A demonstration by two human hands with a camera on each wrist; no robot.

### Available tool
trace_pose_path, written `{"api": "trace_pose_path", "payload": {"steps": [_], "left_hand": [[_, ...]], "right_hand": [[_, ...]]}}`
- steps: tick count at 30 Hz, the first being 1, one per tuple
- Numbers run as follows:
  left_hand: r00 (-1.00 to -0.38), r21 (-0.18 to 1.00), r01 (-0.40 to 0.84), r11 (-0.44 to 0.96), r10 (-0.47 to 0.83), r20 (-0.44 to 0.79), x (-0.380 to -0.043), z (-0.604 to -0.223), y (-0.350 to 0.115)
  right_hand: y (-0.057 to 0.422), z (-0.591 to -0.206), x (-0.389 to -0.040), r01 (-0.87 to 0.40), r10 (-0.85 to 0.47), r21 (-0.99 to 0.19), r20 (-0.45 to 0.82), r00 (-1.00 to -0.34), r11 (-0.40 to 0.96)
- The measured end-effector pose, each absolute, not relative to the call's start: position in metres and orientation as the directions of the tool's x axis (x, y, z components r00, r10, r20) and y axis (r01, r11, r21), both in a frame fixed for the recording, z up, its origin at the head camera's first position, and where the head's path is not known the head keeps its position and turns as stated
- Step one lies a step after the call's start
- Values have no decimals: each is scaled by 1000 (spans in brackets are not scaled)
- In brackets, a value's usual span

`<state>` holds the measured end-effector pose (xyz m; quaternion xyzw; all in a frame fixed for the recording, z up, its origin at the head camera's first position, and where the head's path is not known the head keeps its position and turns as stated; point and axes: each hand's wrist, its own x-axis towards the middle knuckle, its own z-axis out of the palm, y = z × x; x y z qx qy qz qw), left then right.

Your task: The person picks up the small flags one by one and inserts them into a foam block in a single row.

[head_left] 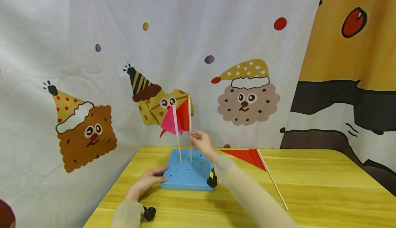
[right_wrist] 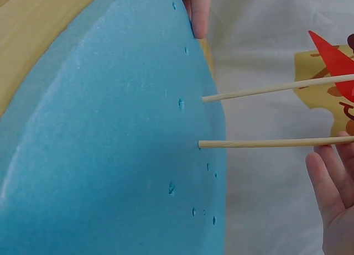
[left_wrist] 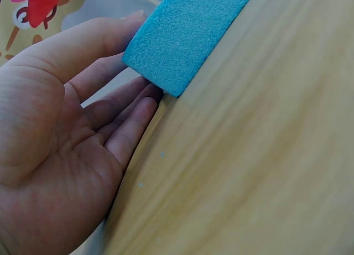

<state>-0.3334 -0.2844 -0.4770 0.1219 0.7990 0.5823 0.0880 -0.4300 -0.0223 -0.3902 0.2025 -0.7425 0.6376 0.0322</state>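
A blue foam block with small holes lies flat on the table. My left hand rests at its left side, fingers fairly straight along the edge; the left wrist view shows fingertips against the block's corner. A pink flag stands in the block on a thin wooden stick, tilted slightly left. Just right of it, a red flag is upright, its stick meeting the block at a hole. My right hand pinches this stick below the cloth. The pink flag partly hides the red cloth.
Another red flag lies on the wooden table to the right, its stick pointing toward the front. Behind the table hangs a white curtain printed with cartoon biscuits. My right forearm crosses the table between block and lying flag.
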Motion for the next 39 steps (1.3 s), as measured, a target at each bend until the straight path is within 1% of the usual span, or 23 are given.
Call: {"api": "trace_pose_path", "payload": {"steps": [14, 20, 26, 35, 39], "left_hand": [[-951, 956, 108, 271, 310, 20, -336, -478, -285], [-952, 958, 97, 270, 307, 10, -336, -477, -286], [-955, 950, 111, 292, 296, 21, -335, -474, -287], [-953, 950, 117, 289, 303, 26, -335, -475, -287], [-954, 948, 118, 295, 298, 26, -334, -477, -286]], "right_hand": [[-21, -395, -434, -344, -265, -934, 308, -914, 99], [-19, -397, -434, -343, -291, -931, 297, -910, 121], [-17, -401, -434, -345, -327, -930, 289, -900, 128], [-14, -404, -434, -343, -334, -929, 282, -899, 139], [-13, -406, -433, -358, -345, -927, 301, -889, 112]]}}
